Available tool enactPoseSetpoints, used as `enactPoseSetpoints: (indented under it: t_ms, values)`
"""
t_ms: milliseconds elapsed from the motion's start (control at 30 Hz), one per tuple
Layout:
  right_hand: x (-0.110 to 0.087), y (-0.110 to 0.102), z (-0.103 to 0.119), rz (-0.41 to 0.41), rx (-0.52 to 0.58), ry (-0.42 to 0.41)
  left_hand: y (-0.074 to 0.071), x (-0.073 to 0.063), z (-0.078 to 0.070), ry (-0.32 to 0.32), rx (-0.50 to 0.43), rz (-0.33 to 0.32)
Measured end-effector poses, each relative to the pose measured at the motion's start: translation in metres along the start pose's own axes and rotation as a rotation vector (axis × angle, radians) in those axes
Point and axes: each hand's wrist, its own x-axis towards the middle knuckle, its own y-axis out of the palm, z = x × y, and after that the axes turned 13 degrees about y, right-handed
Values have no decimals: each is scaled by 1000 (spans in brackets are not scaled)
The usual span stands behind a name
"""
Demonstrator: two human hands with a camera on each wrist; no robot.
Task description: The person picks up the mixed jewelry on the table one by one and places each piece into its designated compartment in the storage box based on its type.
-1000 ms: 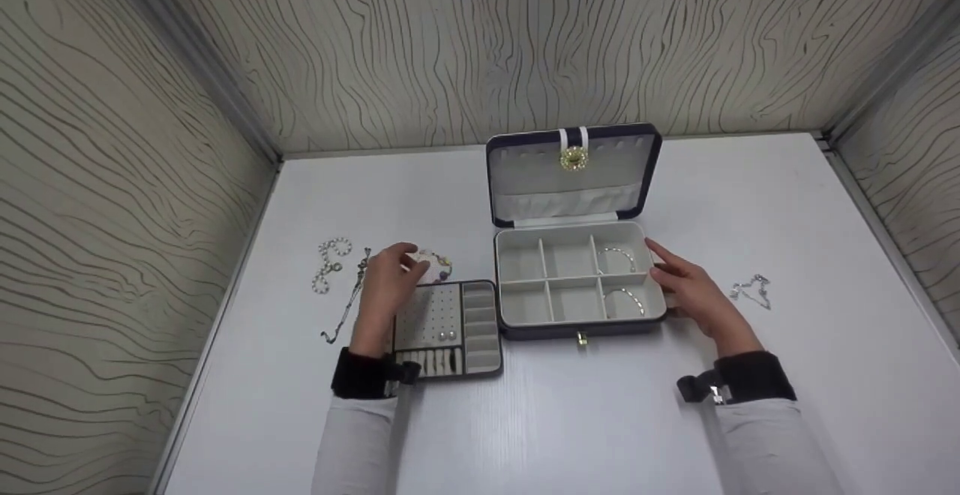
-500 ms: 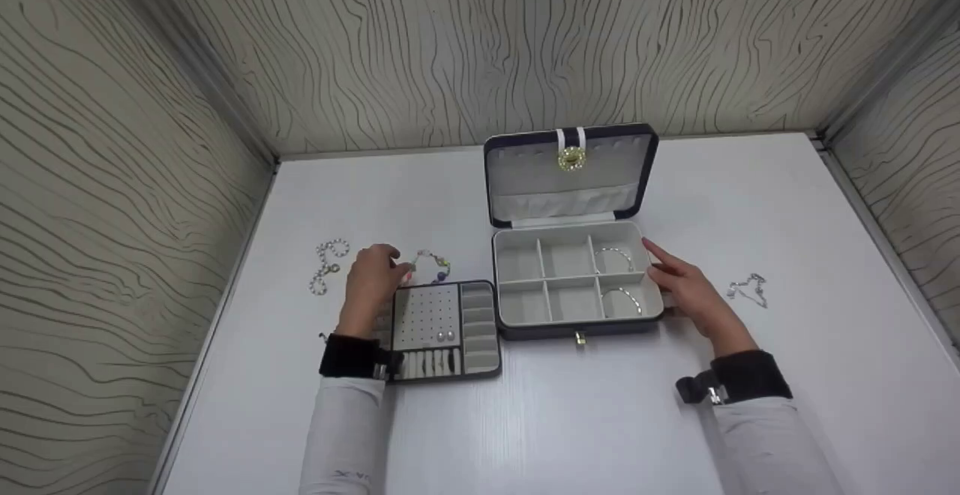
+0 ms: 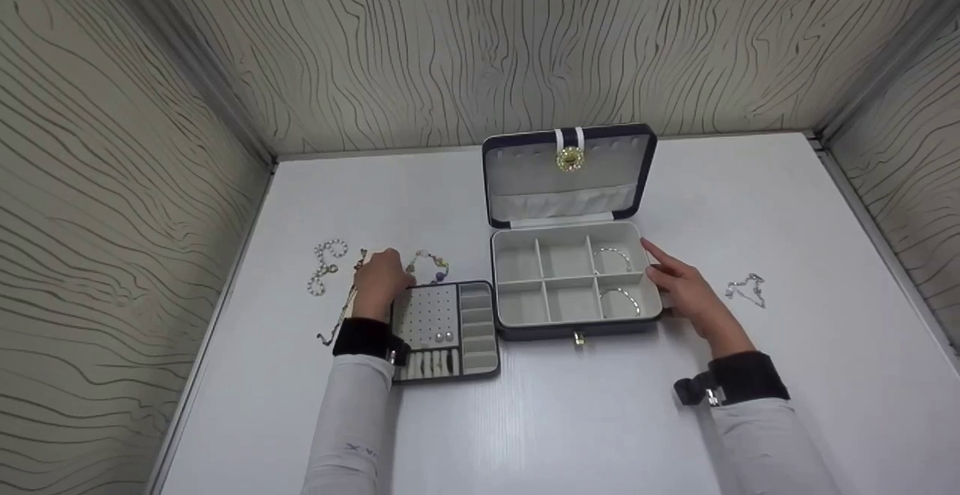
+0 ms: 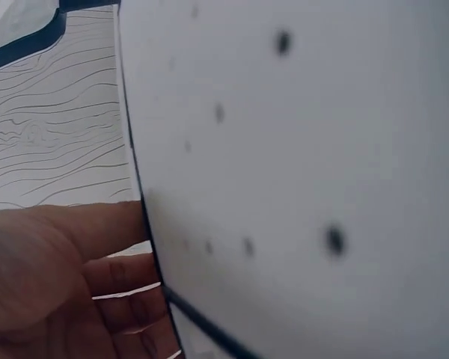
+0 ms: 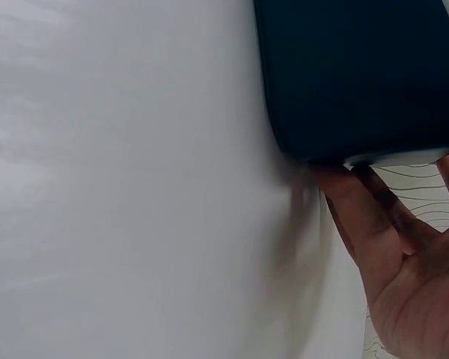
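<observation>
Jewellery tray sits just left of the open box. Your left hand bends at its left edge, fingertips partly hidden; whether it grips, I can't tell. Your right hand rests fairly straight-fingered against the box's end. Handle the tray level, or the pearl earrings may shift.

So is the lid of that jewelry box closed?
No, the lid stands raised at the back of the jewelry box, leaving its inside in plain view.
</observation>
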Motion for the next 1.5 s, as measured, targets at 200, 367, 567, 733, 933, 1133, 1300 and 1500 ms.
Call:
enactPoseSetpoints:
  t_ms: [200, 367, 567, 733, 933, 1133, 1300, 1500]
  values:
    - [-1, 1, 1, -7, -3, -14, 1, 1, 0, 0, 31, 21]
    - [-2, 2, 1, -2, -8, -14, 1, -2, 0, 1, 35, 29]
    - [0, 0, 0, 6, 21, 3, -7, -3, -5, 13, 36, -64]
    - [-1, 0, 0, 7, 22, 4, -21, -8, -12, 30, -16, -197]
    - [-2, 2, 1, 5, 23, 8, -42, -16, -24, 88, -47, -331]
    - [-1, 1, 1, -2, 12, 12, -59, -22, -38, 164, -130, -484]
    - [-2, 1, 1, -2, 8, 9, -73, -29, -51, 260, -207, -606]
    - [-2, 2, 1, -8, 6, 4, -88, -39, -72, 391, -265, -713]
